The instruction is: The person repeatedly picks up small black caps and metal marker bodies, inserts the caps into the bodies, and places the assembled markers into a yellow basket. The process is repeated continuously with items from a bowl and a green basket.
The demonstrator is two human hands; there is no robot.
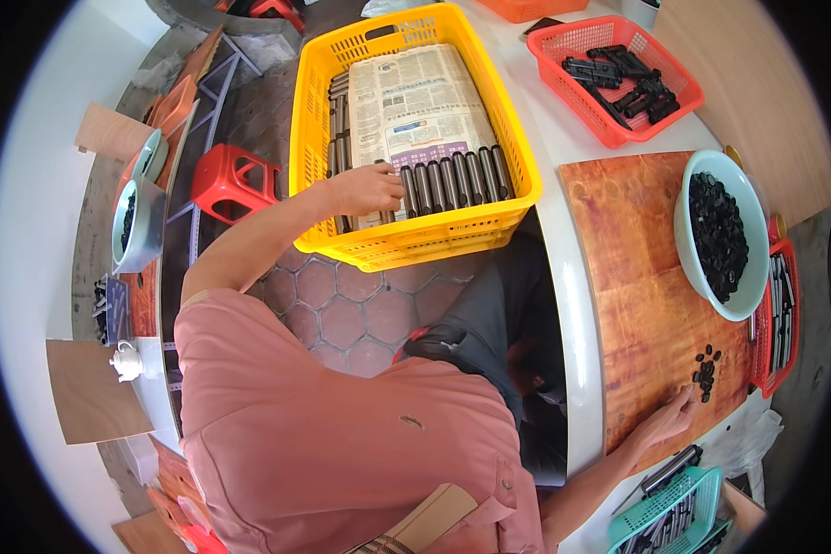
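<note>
My left hand (369, 192) reaches over the near-left part of a yellow plastic crate (371, 251). Its fingers are closed around a dark grey tube (386, 217), mostly covered by the hand. Beside it, a row of similar black-capped tubes (450, 181) leans on folded newspaper (425, 92) inside the crate. Over on the right, my right hand (671, 415) rests low at a wooden board (632, 305). Its fingers are drawn together at the edge of a small cluster of black pieces (706, 369); whatever lies between the fingertips is hidden.
A pale bowl (681, 231) of black pieces stands on the board. Around it are a red basket of black parts (609, 129), a red basket of tubes (768, 374) and a green basket (619, 526). A red stool (214, 180) stands left of the crate.
</note>
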